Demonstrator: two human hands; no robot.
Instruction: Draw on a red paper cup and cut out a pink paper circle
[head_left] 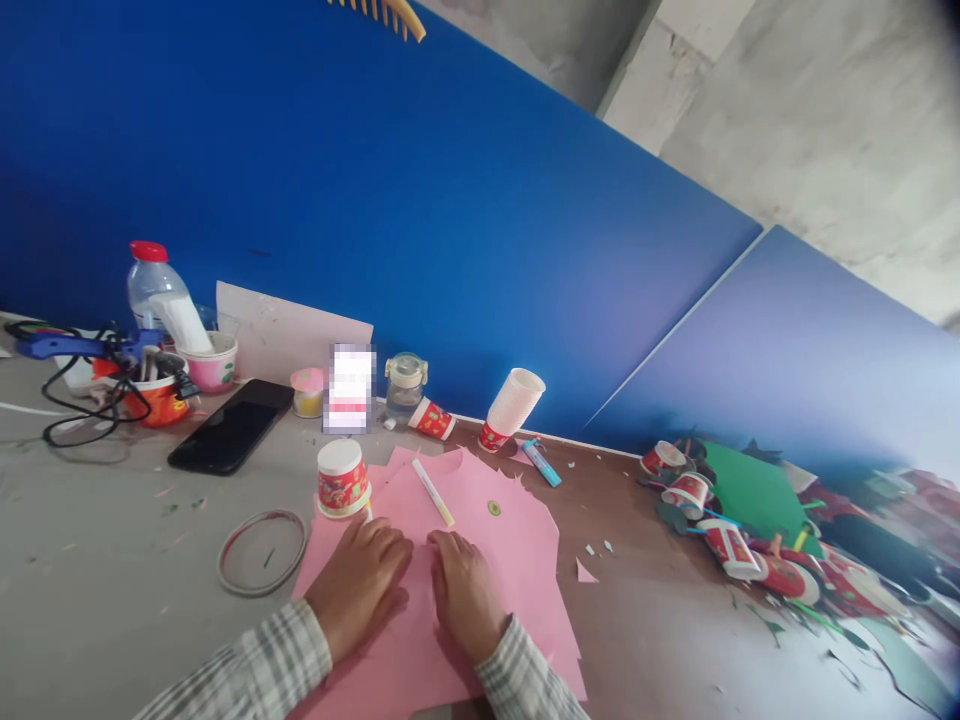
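My left hand (pixel 360 588) rests on a large jagged sheet of pink paper (pixel 517 560), fingers loosely bent and thumb apart. Beside it, my right hand (pixel 466 595) lies on the same sheet, its fingers loosely bent too. I see nothing held in either hand, though some fingertips are hidden. A red and white paper cup (pixel 343 478) stands upside down just beyond my left hand, by a small white and orange item (pixel 368 511). Past my right hand lie a white stick with a yellowish end (pixel 433 493) and a small green oval piece (pixel 494 508).
A tape ring (pixel 222 568) and black phone (pixel 232 425) lie left. Behind stand a lit screen (pixel 349 390), glass jar (pixel 406 385) and tilted white cups (pixel 517 400). A blue pen-like item (pixel 541 464) lies right of them. Cup crafts (pixel 729 548) crowd the far right.
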